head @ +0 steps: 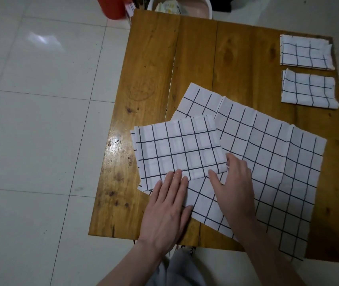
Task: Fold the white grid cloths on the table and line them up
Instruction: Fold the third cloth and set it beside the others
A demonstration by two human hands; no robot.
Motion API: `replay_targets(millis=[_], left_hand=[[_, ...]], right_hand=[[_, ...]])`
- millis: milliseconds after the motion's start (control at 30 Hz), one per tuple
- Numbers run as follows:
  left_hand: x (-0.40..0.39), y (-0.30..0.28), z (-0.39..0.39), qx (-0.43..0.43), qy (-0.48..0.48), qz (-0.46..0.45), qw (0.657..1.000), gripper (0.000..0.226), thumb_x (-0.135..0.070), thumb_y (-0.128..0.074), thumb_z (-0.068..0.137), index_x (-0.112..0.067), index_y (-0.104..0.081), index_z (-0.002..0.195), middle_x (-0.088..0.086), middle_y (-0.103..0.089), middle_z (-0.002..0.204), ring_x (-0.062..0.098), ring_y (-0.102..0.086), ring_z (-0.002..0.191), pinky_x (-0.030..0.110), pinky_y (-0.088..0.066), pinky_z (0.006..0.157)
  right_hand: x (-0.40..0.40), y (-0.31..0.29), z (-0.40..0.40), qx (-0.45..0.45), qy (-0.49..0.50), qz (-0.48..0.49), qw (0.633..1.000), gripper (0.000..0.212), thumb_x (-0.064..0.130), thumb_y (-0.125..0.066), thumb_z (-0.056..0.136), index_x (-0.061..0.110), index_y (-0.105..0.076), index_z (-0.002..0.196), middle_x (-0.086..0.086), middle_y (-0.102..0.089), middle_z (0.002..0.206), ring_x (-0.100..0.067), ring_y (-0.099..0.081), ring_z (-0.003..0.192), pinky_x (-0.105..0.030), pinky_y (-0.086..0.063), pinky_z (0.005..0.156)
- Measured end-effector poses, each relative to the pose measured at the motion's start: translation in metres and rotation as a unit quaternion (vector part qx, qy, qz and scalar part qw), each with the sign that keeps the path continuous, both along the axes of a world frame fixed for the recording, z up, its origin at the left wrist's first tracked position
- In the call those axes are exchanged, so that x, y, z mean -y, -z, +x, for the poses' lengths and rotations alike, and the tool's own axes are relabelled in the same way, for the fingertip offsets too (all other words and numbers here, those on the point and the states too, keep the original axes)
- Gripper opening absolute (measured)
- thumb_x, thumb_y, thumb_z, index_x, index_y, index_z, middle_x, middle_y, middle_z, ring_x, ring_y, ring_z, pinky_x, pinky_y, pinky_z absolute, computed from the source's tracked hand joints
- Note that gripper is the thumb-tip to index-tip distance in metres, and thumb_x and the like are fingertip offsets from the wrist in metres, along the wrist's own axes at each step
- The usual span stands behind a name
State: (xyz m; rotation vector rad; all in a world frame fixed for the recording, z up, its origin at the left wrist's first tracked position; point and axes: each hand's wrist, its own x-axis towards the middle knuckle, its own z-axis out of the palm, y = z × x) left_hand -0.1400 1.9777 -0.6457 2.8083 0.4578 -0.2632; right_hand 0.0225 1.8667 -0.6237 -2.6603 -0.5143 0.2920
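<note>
Wooden table [150, 65] on a pale tiled floor [36, 120], seen from above. Two folded white grid cloths [305, 52] and [308, 90] already parked along the far right edge, one just behind the other, close but not touching. Big unfolded grid cloth [267, 162] spread flat over the near right of the table, a bit skewed, near corner hanging off the edge. On top of its left part, a half-folded grid cloth [176, 149], left side overhanging onto bare wood. Left hand [166, 209] flat, fingers together, pressing down on that folded cloth's near edge. Right hand [234, 182] at its near right corner, thumb and fingers around the edge, looks like a light pinch, can't tell for sure. Red bucket [112, 7] and a pinkish basin [189, 7] on the floor past the far edge.
</note>
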Motion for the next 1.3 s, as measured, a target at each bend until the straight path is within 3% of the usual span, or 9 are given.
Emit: replay_targets(millis=[267,433,533,633,767,900,1000,1133,1300], left_hand=[[0.000,0.002,-0.002,-0.001,-0.006,-0.012,1.000,0.068,-0.049,-0.033,0.111,-0.016,-0.014,0.167,0.006,-0.007,0.176,0.023,-0.003,0.162,0.046,-0.016,0.126],[0.001,0.000,0.000,-0.004,-0.009,-0.016,1.000,0.068,-0.050,-0.033,0.111,-0.015,-0.016,0.167,0.007,-0.009,0.175,0.023,-0.003,0.162,0.047,-0.016,0.126],[0.002,-0.002,0.001,-0.005,-0.010,-0.018,1.000,0.068,-0.051,-0.032,0.111,-0.015,-0.018,0.167,0.007,-0.010,0.175,0.023,-0.003,0.162,0.047,-0.015,0.126],[0.004,-0.004,0.003,-0.005,-0.003,-0.025,1.000,0.067,-0.053,-0.030,0.111,-0.016,-0.022,0.166,0.006,-0.013,0.175,0.023,-0.005,0.162,0.047,-0.013,0.126],[0.011,-0.008,0.007,-0.002,0.020,-0.036,0.999,0.066,-0.055,-0.027,0.111,-0.017,-0.027,0.165,0.005,-0.020,0.173,0.023,-0.010,0.162,0.050,-0.014,0.125],[0.023,-0.007,0.014,-0.005,0.044,-0.050,0.998,0.066,-0.057,-0.027,0.111,-0.019,-0.028,0.165,0.001,-0.020,0.173,0.021,-0.009,0.162,0.050,-0.013,0.124],[0.026,-0.008,0.018,-0.006,0.063,-0.064,0.996,0.067,-0.058,-0.027,0.110,-0.019,-0.027,0.165,0.000,-0.017,0.174,0.020,-0.004,0.162,0.049,-0.010,0.125],[0.018,-0.011,0.015,0.014,0.072,-0.102,0.992,0.069,-0.057,-0.023,0.111,-0.020,-0.012,0.168,-0.003,-0.004,0.176,0.015,0.008,0.161,0.043,-0.005,0.128],[0.000,-0.014,0.000,0.057,-0.003,-0.113,0.992,0.067,-0.050,-0.035,0.111,-0.017,-0.020,0.167,-0.001,-0.014,0.175,0.015,-0.002,0.162,0.040,-0.010,0.129]], right_hand=[[-0.015,-0.007,0.006,-0.126,0.133,0.045,0.982,0.049,0.043,-0.076,0.089,0.016,-0.057,0.125,-0.003,-0.058,0.115,-0.026,-0.058,0.108,-0.050,-0.053,0.093],[-0.020,-0.016,0.007,-0.229,0.232,0.224,0.918,0.038,0.021,-0.081,0.089,0.022,-0.056,0.117,0.005,-0.061,0.109,-0.002,-0.064,0.081,-0.016,-0.050,0.071],[-0.021,-0.016,0.003,-0.265,0.250,0.298,0.882,0.038,0.013,-0.081,0.089,0.022,-0.059,0.118,0.005,-0.071,0.102,-0.006,-0.069,0.082,-0.020,-0.052,0.074],[-0.016,-0.021,0.000,-0.254,0.217,0.287,0.898,0.022,0.016,-0.073,0.096,0.032,-0.057,0.098,0.003,-0.062,0.080,-0.010,-0.054,0.070,-0.022,-0.045,0.064],[-0.001,-0.029,-0.003,-0.177,0.144,0.249,0.941,0.028,0.016,-0.069,0.099,0.031,-0.054,0.080,0.013,-0.041,0.047,-0.005,-0.034,0.046,-0.027,-0.034,0.049],[0.012,-0.035,-0.008,-0.109,0.131,0.242,0.955,0.016,0.012,-0.069,0.097,0.017,-0.060,0.085,0.007,-0.058,0.067,-0.009,-0.049,0.052,-0.032,-0.043,0.052],[0.012,-0.036,-0.018,-0.019,0.036,0.205,0.978,0.021,0.007,-0.070,0.095,0.017,-0.071,0.113,0.002,-0.060,0.093,-0.013,-0.065,0.075,-0.025,-0.054,0.065],[0.005,-0.023,-0.034,0.056,-0.054,0.174,0.982,0.036,0.016,-0.063,0.099,0.010,-0.067,0.133,0.011,-0.046,0.099,-0.012,-0.055,0.084,-0.025,-0.050,0.075],[-0.006,-0.017,-0.044,0.082,-0.081,0.182,0.977,0.040,0.021,-0.053,0.105,0.013,-0.062,0.143,0.008,-0.051,0.115,-0.015,-0.057,0.103,-0.040,-0.056,0.083]])
